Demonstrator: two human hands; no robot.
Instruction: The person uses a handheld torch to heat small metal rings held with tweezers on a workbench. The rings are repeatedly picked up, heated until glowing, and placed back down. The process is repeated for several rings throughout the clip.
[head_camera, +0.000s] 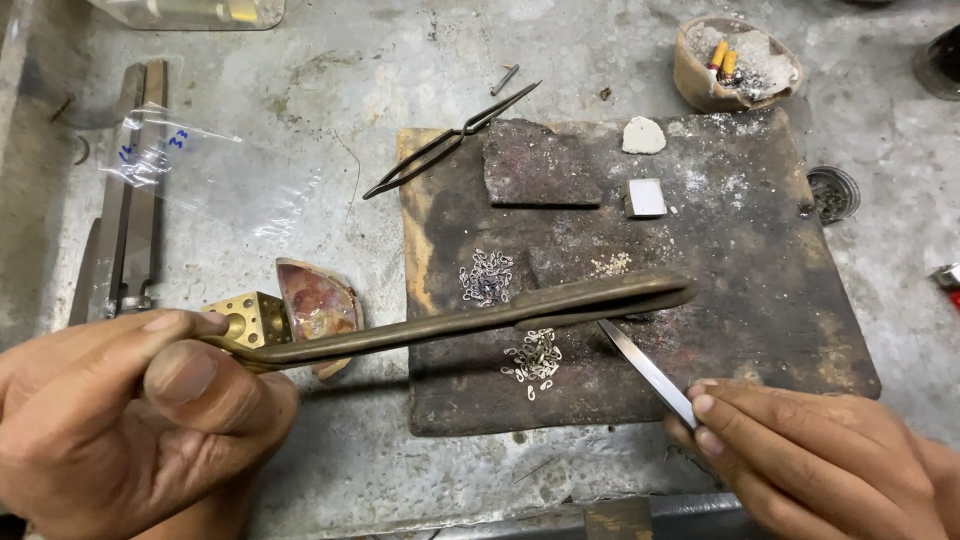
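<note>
Fingers of the left hand (120, 420) close around a brass torch (470, 318), its tube reaching right over the charred board (760, 300); stiff and fairly weighty, it looks best held at the near end. Beside it lies a broken dish (318, 305), holding only reddish residue. Small links (533, 358) sit in two piles on the board, light and easily scattered. The right hand (820, 460) pinches steel tweezers (650, 372), tips near the links. Far right, a clay bowl (735, 62) holds ash and butts.

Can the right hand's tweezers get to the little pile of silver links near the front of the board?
Probably yes: the right hand holds tweezers pointing toward the links, with only bare board between.
</note>
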